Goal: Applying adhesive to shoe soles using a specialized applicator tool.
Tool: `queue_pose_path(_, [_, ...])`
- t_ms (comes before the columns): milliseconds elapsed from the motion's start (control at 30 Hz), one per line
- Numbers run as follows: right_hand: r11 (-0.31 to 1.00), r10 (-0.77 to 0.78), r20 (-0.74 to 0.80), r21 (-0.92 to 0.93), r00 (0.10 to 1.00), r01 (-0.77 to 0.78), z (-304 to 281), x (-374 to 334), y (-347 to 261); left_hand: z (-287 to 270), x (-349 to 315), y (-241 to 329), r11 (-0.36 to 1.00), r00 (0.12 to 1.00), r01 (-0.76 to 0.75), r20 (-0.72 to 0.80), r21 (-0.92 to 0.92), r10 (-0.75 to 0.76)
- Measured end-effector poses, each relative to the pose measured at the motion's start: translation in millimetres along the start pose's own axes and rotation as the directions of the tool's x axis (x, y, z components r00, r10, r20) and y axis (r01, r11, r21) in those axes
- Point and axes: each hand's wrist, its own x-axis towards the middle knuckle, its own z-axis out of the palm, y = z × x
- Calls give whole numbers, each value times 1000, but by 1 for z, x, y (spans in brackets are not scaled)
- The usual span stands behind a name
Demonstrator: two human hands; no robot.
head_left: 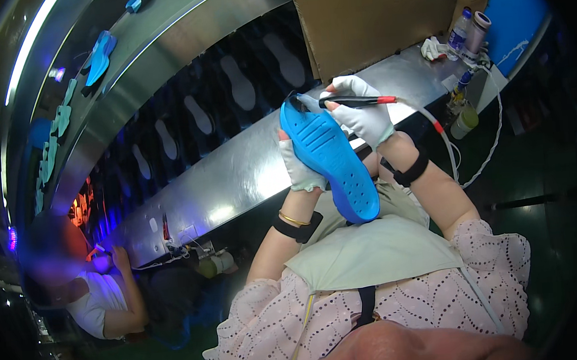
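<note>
Metal bench (232,190), capped bottle (457,34), blue sole (335,155)

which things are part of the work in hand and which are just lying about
In use:
blue shoe sole, in the left hand
black corded pen-like tool, in the right hand

Apparently lying about:
capped bottle
pinkish flask
white bundle

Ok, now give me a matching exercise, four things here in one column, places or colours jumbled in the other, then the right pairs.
1. Sole
2. Pen tool
3. Cardboard
4. Apron

A. Brown, by the bench
B. Pale green, worn
C. In the right hand
D. In the left hand

Pairs: 1-D, 2-C, 3-A, 4-B
</note>
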Motion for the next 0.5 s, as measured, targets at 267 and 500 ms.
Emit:
queue_pose_path(267, [994,41,93,97,995,-50,18,-17,-4,-8,0,0,991,981,-115,-148,64,123])
queue_pose_path(500, [843,-215,220,-450,951,295,23,-31,-9,-4,-3,16,986,986,-56,-145,157,79])
